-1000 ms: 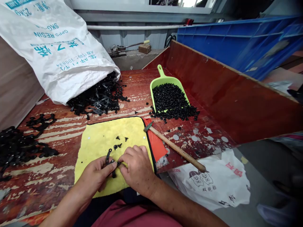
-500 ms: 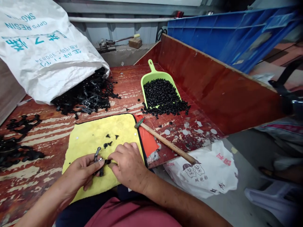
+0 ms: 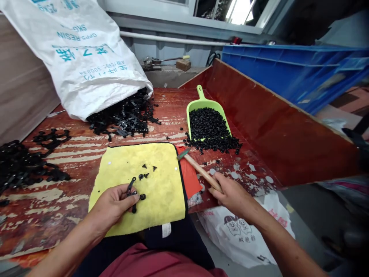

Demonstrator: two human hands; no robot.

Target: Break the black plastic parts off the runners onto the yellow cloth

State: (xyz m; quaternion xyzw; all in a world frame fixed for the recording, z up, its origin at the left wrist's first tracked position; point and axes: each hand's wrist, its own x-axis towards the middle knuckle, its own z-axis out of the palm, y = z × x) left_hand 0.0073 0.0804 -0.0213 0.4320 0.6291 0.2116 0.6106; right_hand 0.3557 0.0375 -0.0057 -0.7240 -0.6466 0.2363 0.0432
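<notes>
Over the yellow cloth [image 3: 161, 206], my left hand [image 3: 115, 204] pinches a small black jointed plastic part [image 3: 131, 186] between thumb and fingers. A round black knob of it sticks out to the right of the thumb. My right hand [image 3: 230, 192] is closed around the wooden handle of a hammer [image 3: 200, 169], whose head rests by the cloth's right edge. Several small black pegs [image 3: 146, 175] lie on the cloth just beyond my left hand.
A green dustpan [image 3: 201, 103] full of black pegs stands at the back. A white sack [image 3: 100, 84] spills black parts [image 3: 127, 119] at the left. More black parts [image 3: 25, 165] lie far left. A red board [image 3: 273, 127] walls the right side, with a blue crate [image 3: 273, 69] behind.
My right hand has left the black part and moved right to grip the hammer's handle. My left hand still holds the part. The camera view has shifted.
</notes>
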